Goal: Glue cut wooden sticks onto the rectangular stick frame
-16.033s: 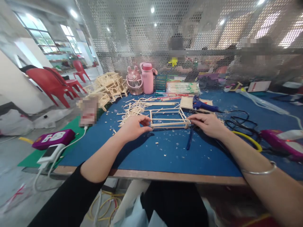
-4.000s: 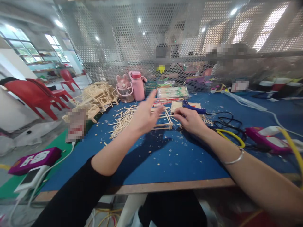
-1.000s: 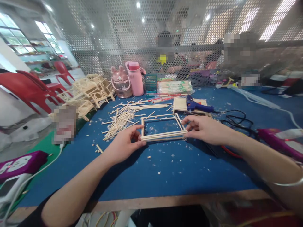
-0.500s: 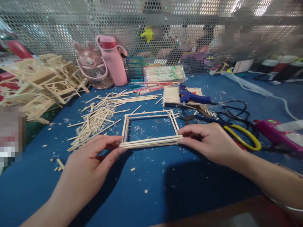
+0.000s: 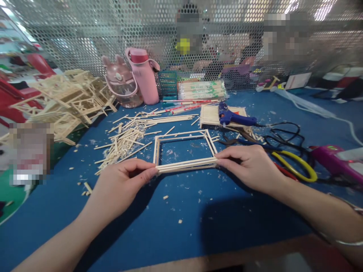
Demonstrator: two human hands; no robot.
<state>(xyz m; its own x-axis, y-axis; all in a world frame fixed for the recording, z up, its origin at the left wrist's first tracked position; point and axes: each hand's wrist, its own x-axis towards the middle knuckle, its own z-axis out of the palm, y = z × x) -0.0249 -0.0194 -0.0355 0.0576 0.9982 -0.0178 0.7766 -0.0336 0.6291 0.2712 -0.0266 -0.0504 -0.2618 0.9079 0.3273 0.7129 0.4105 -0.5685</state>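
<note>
A rectangular frame of thin wooden sticks (image 5: pixel 181 135) rests on the blue tabletop in front of me. Along its near side lie a few loose-looking wooden sticks (image 5: pixel 187 164), side by side. My left hand (image 5: pixel 121 185) pinches their left ends between thumb and forefinger, at the frame's near left corner. At the opposite end, my right hand (image 5: pixel 252 166) is closed in a pinch on the same sticks, by the near right corner. Whether the fingers also grip the frame itself is hidden.
Cut sticks (image 5: pixel 127 139) are heaped to the left. A blue glue gun (image 5: pixel 238 119) lies on a stick-built box (image 5: pixel 208 115); pliers with a yellow handle (image 5: pixel 300 168) and a purple glue gun (image 5: pixel 329 162) are at right. Stick models (image 5: pixel 70 98) and a pink bottle (image 5: pixel 147 81) stand behind.
The view has shifted, so most things appear farther right. My left thumb and forefinger have closed together on the stick ends. The held sticks now lie more evenly along the frame's near side.
</note>
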